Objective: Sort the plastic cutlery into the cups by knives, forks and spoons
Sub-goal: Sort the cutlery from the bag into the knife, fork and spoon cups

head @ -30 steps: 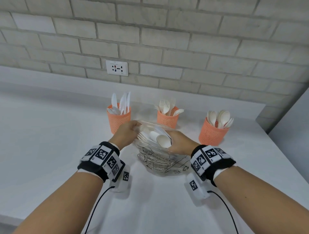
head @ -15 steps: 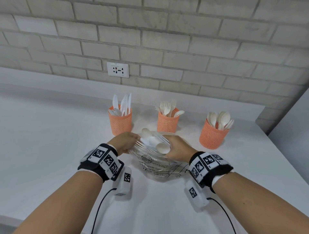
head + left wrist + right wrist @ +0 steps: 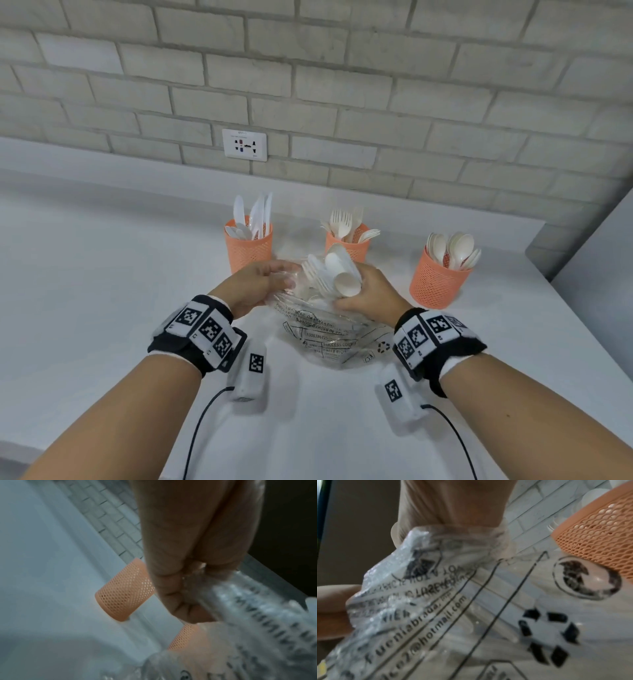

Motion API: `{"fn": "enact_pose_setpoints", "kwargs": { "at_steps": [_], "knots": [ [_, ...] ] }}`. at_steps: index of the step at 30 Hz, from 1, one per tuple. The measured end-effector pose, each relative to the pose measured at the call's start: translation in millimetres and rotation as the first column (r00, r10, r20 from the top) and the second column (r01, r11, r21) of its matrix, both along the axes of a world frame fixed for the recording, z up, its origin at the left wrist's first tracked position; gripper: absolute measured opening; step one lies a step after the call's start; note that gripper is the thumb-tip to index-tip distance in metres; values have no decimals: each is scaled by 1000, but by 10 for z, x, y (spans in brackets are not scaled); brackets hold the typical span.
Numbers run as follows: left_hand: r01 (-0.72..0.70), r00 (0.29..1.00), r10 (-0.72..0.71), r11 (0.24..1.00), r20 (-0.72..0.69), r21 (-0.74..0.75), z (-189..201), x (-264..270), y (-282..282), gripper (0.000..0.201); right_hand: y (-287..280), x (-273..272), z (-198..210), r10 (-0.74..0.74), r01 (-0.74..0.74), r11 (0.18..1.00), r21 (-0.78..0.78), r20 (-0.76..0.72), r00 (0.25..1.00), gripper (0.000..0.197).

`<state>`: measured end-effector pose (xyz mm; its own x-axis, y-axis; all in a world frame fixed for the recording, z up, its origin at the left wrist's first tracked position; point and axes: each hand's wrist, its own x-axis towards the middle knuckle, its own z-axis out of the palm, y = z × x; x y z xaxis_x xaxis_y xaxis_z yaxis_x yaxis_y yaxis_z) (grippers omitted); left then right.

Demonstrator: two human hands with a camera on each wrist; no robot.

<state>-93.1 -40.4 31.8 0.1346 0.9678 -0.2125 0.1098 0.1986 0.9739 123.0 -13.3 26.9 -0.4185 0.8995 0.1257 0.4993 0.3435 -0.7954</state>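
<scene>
Since a second ago both hands have lifted the bundle of cutlery (image 3: 334, 277) a little higher out of the clear plastic bag (image 3: 337, 337), which sits on the white counter (image 3: 102, 291). At far left stands an orange mesh cup of knives (image 3: 249, 245), with bare counter beyond it. Next, the left hand (image 3: 255, 286) has its grip pinched on the bag's rim. The bag's black print is partly readable: "hotmail.com" and a recycling symbol (image 3: 547, 635). Behind it is the cup of forks (image 3: 347, 240). The right hand (image 3: 371, 296) has its grip clamped round the white spoons and forks. At far right the cup of spoons (image 3: 438, 277) stands near the counter's right edge.
</scene>
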Motion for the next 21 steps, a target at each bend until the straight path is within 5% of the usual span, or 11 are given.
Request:
{"fn": "enact_pose_setpoints", "kwargs": {
  "at_steps": [4, 7, 10, 13, 16, 21],
  "knots": [
    [208, 947, -183, 975, -263, 73, 124, 126, -123, 37, 48, 1, 163, -106, 92, 993, -72, -239, 965, 27],
    [296, 819, -155, 939, -553, 175, 230, 311, -165, 49, 48, -39, 273, -122, 98, 991, -86, -352, 928, 32],
    [352, 674, -71, 906, -735, 235, 287, 489, -139, 31, -22, -116, 286, -83, 43, 992, -118, -365, 927, 29],
    [358, 591, -36, 907, -806, 222, 294, 571, -104, 26, -66, -175, 260, -97, 46, 990, -134, -407, 908, 31],
    [355, 600, -17, 901, -800, 247, 309, 583, -115, 31, -76, -185, 288, -141, 92, 987, -130, -443, 886, 32],
    [396, 636, -143, 904, -758, 161, 217, 560, -195, 101, -35, -143, 557, -220, 173, 975, -137, -525, 822, 34]
  ]
}}
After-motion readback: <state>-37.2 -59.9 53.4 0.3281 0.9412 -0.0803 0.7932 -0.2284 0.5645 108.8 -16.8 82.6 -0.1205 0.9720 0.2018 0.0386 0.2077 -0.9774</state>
